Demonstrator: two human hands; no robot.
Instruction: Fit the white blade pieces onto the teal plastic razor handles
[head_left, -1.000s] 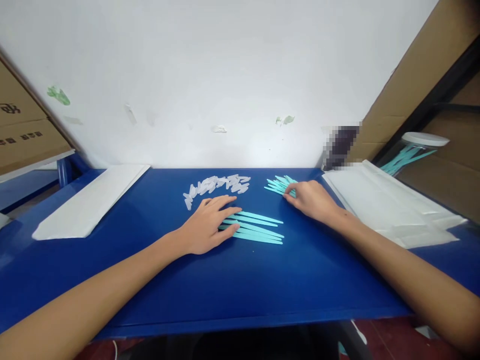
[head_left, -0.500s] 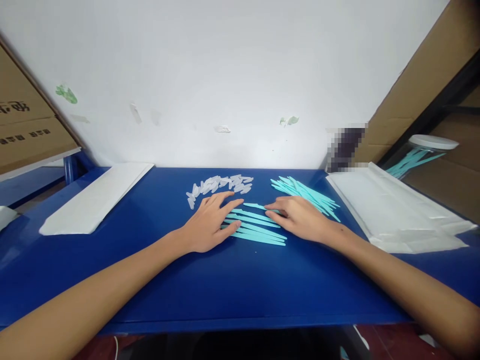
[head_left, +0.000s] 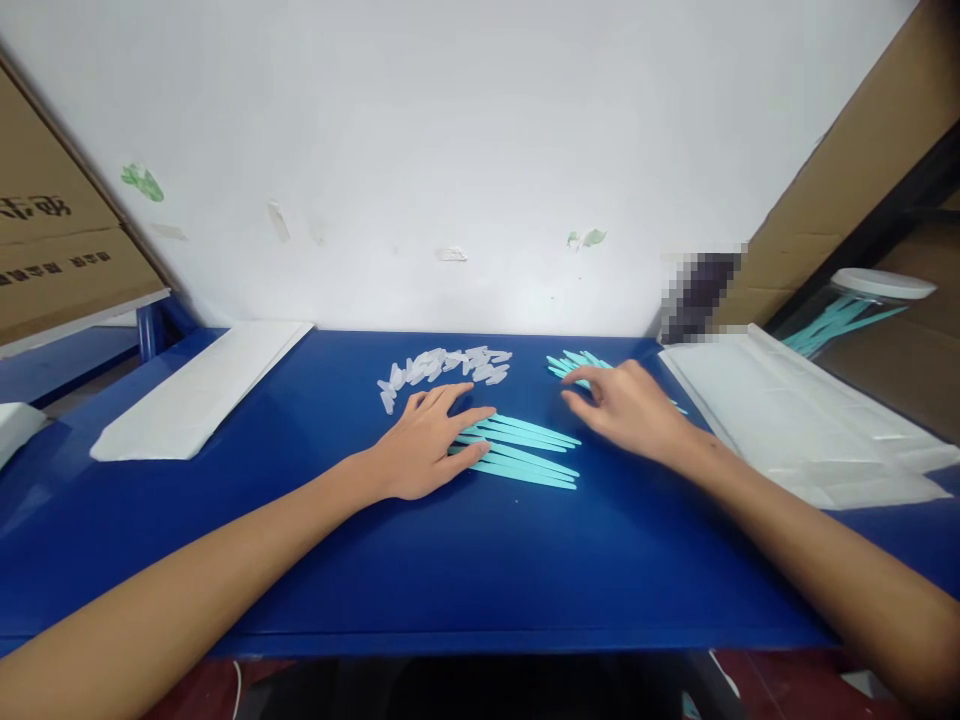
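My left hand (head_left: 424,442) lies with its fingers spread over the blade ends of several teal eyebrow razors (head_left: 529,475), laid side by side on the blue table. Their tapered handles point right, and its thumb and index finger touch them. To the right, my right hand (head_left: 626,408) hovers by a loose pile of more teal razors (head_left: 574,362), covering much of it. Thumb and index finger are apart, with nothing seen between them. Beyond my left hand, small translucent caps (head_left: 431,363) lie in a curved heap.
White padded packaging (head_left: 780,410) lies at the right, and a flat white sheet (head_left: 202,390) at the left. A lidded clear jar (head_left: 855,315) holds more teal razors. Cardboard boxes (head_left: 60,220) flank the blue table (head_left: 450,580), and a white wall (head_left: 480,150) stands behind it.
My right hand has let go of a razor at the top of the row and moved right, over the loose pile. That razor now lies against the others under my left fingers.
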